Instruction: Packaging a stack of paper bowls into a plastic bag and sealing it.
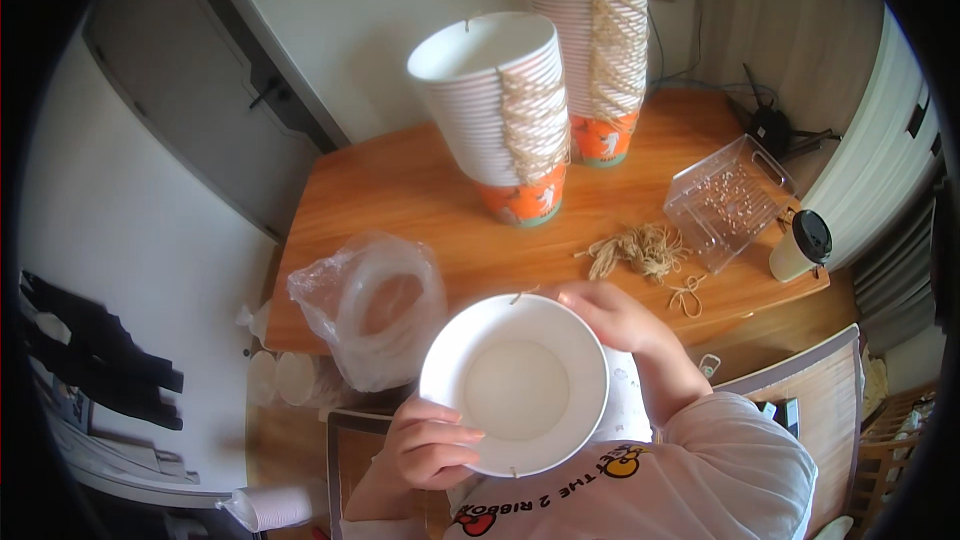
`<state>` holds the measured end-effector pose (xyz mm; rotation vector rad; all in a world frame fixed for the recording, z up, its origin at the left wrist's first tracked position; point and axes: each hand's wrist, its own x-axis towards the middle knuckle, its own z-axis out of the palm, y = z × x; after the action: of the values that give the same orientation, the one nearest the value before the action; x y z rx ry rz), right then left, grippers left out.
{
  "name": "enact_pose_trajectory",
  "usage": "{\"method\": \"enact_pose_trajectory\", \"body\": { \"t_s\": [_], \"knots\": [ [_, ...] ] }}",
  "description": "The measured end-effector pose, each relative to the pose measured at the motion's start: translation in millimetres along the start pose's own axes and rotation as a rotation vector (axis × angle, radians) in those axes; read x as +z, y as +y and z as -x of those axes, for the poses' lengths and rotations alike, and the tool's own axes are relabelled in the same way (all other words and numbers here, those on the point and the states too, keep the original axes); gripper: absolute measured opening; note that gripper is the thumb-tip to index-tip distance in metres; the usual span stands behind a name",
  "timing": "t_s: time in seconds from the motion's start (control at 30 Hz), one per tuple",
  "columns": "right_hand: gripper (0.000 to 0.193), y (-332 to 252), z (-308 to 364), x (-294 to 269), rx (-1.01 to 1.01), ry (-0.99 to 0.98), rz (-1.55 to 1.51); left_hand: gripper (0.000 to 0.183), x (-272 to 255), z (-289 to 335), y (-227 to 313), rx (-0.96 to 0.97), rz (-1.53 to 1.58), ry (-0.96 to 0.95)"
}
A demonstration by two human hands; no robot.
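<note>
A white paper bucket (515,390) is tilted toward me, its open mouth and round bottom in view. My left hand (430,445) grips its lower left rim, fingers over the edge and the thumb hidden. At the upper right, my right hand (605,315) is closed against the outside of the rim, some fingers hidden behind the wall. A short bit of twine shows at the top of the rim, and a small mark or strand at the bottom. Beyond my right hand lies a loose heap of tan twine (640,252).
Two tall stacks of nested buckets with twine handles, one nearer (460,120) and one farther (560,10), stand on the wooden table (375,185). A clear plastic bag (390,310) hangs over the front edge. At right are a clear tray (730,200) of small beads and a lidded cup (800,245).
</note>
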<state>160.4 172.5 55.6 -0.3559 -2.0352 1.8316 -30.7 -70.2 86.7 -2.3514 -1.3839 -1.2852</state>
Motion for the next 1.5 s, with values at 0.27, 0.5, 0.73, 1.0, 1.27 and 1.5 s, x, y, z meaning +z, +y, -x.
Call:
{"method": "enact_pose_trajectory", "body": {
  "t_s": [0.27,0.5,0.73,1.0,1.27,1.5],
  "knots": [
    [0.037,-12.4,20.9,-3.9,-0.627,0.157,0.583,0.022,-54.0,-68.6,9.2,0.108,-0.218,-0.134],
    [0.04,-20.7,32.6,-17.3,-0.608,0.538,0.61,0.022,-74.4,-168.8,16.0,0.05,-0.107,-0.505],
    [0.034,-48.2,43.3,-42.5,-0.596,0.409,0.344,0.018,-95.9,-237.2,28.3,-0.098,-0.011,-0.754],
    [0.015,-149.6,-55.5,-97.5,-0.662,0.503,0.697,0.016,-89.0,-183.7,18.8,-0.16,0.075,-0.777],
    [0.019,-171.5,-245.5,-151.1,-0.377,0.225,1.685,0.013,-86.4,-92.5,27.2,-0.265,0.267,-0.76],
    [0.031,-166.0,-264.3,-167.5,-0.254,0.09,1.501,0.015,-130.6,-39.4,30.7,-0.446,0.232,-0.636]
  ]
}}
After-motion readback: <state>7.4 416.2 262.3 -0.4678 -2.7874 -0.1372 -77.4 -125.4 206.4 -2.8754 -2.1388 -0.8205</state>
